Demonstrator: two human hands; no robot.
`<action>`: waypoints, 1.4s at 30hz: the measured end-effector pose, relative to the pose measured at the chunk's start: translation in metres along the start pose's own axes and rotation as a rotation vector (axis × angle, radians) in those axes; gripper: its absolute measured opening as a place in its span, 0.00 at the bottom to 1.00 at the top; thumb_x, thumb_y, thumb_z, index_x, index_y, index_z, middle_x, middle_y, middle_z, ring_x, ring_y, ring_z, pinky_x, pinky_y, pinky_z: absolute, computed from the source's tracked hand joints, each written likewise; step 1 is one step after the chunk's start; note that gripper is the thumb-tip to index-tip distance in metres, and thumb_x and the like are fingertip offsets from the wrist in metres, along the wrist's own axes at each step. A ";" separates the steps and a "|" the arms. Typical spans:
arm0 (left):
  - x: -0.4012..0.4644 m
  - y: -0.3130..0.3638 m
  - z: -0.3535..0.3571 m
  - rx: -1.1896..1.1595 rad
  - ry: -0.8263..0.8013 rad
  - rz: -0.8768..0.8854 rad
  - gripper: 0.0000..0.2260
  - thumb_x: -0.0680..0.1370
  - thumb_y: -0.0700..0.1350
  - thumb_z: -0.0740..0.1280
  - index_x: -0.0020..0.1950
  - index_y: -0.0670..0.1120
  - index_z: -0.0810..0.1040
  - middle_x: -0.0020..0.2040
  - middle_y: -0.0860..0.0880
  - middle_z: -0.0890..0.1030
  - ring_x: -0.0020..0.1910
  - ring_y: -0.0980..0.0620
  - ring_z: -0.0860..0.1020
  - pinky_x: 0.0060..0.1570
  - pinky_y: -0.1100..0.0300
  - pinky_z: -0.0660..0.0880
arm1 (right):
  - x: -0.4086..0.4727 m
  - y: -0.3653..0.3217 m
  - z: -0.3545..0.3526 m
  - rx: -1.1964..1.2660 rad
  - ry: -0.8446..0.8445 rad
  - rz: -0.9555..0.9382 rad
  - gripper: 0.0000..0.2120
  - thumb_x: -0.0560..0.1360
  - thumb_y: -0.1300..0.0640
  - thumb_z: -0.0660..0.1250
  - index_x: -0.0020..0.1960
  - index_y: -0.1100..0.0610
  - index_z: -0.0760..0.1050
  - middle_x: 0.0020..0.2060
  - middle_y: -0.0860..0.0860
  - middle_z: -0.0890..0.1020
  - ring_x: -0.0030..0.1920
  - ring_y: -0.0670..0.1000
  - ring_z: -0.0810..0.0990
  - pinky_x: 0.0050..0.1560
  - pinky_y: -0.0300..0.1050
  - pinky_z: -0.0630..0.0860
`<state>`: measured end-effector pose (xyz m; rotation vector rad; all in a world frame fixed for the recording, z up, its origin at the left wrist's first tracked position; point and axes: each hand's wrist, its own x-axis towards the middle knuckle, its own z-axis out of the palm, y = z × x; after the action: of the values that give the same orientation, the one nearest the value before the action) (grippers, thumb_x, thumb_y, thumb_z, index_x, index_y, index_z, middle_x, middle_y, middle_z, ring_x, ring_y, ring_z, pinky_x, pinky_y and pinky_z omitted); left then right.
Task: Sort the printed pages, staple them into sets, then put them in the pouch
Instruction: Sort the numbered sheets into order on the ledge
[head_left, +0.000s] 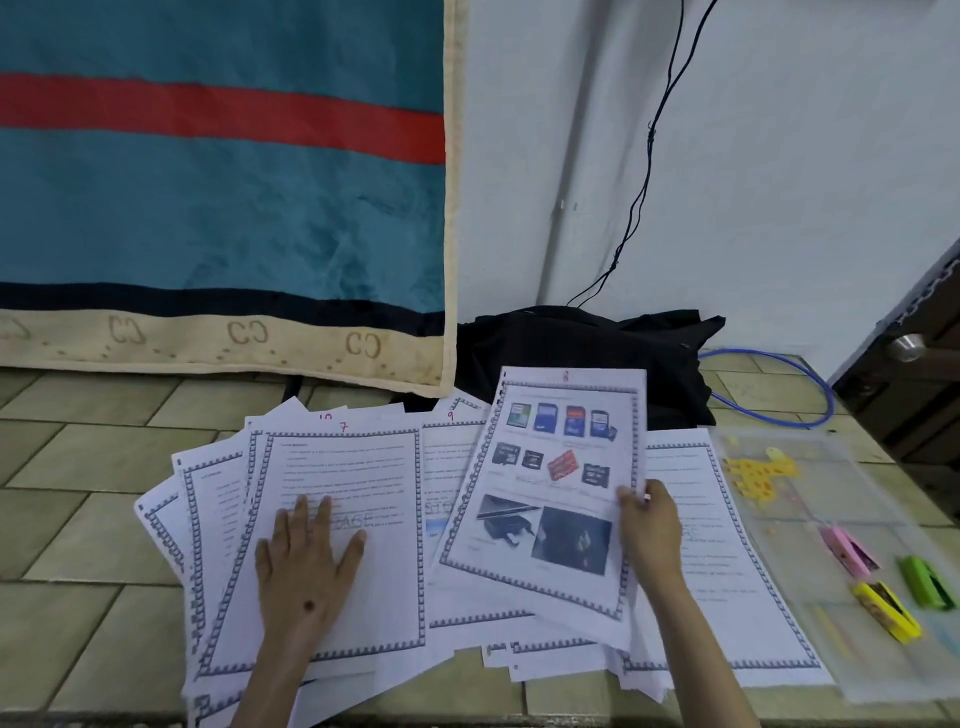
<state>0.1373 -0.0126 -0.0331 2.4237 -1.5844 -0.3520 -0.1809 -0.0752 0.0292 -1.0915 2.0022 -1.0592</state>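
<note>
Several printed pages with patterned borders lie fanned out on the tiled floor. My left hand (304, 558) presses flat on a text page marked 7 (358, 467). My right hand (649, 525) pinches the right edge of a page with memory-card pictures (550, 478), lifted and tilted above the spread. More text pages (727, 571) lie under it to the right. A clear plastic pouch (810, 499) with a yellow giraffe print lies at the far right. On it sit a pink stapler (848, 550), a yellow stapler (885, 610) and a green stapler (927, 581).
A black bag (582, 348) lies behind the pages against the white wall. A teal and red blanket (223, 182) hangs at the left. A blue cable (810, 384) loops at the back right beside a dark door (914, 353).
</note>
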 end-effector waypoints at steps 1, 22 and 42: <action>-0.001 0.000 0.001 -0.005 0.015 0.001 0.31 0.78 0.63 0.50 0.77 0.51 0.47 0.78 0.48 0.47 0.77 0.47 0.45 0.74 0.48 0.44 | 0.006 0.005 -0.003 0.011 -0.001 0.045 0.06 0.79 0.59 0.60 0.52 0.62 0.72 0.51 0.61 0.79 0.49 0.59 0.76 0.43 0.45 0.67; -0.005 0.022 0.017 0.037 0.040 0.082 0.45 0.65 0.71 0.30 0.77 0.50 0.47 0.78 0.47 0.47 0.77 0.46 0.45 0.73 0.49 0.40 | -0.046 0.023 0.076 -0.828 -0.528 -0.636 0.39 0.66 0.27 0.33 0.75 0.38 0.46 0.77 0.45 0.43 0.76 0.53 0.36 0.71 0.58 0.32; 0.053 -0.016 -0.043 -0.416 0.225 -0.489 0.22 0.79 0.44 0.61 0.71 0.41 0.63 0.72 0.40 0.64 0.69 0.40 0.62 0.66 0.47 0.62 | -0.063 0.015 0.138 -0.768 -0.484 -0.692 0.43 0.65 0.34 0.35 0.76 0.49 0.53 0.77 0.50 0.50 0.77 0.50 0.43 0.73 0.54 0.34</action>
<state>0.1852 -0.0527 -0.0015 2.3786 -0.7254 -0.4208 -0.0465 -0.0637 -0.0426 -2.2946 1.6559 -0.1961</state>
